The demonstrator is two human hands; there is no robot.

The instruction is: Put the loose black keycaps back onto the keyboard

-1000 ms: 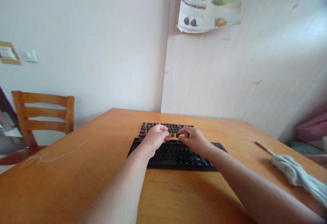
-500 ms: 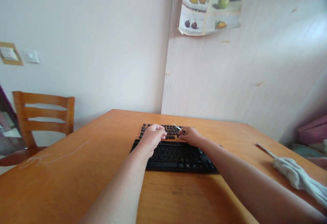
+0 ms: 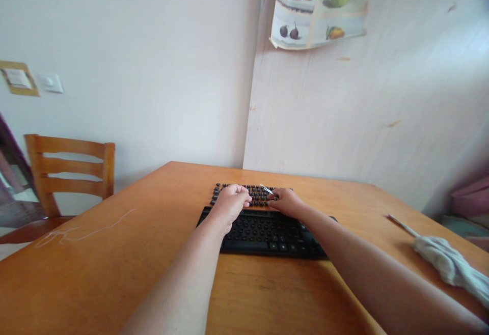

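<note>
A black keyboard lies on the wooden table, most of its keys taken off. Behind it, loose black keycaps are laid out in rows. My left hand is over the keyboard's back edge, its fingers closed in a pinch; whatever they hold, if anything, is hidden. My right hand, a little to the right, grips slim shiny tweezers that point up and to the left over the keycaps. The two hands are close together but apart.
On the right of the wooden table lie a grey cloth and a thin stick poking out of it. A whitish string curls on the left. A wooden chair stands at the left, and a wall closes off the far side.
The whole view has shifted slightly, so the surroundings sit a little further right. Both hands keep nearly the same pose over the keyboard and keycaps.
</note>
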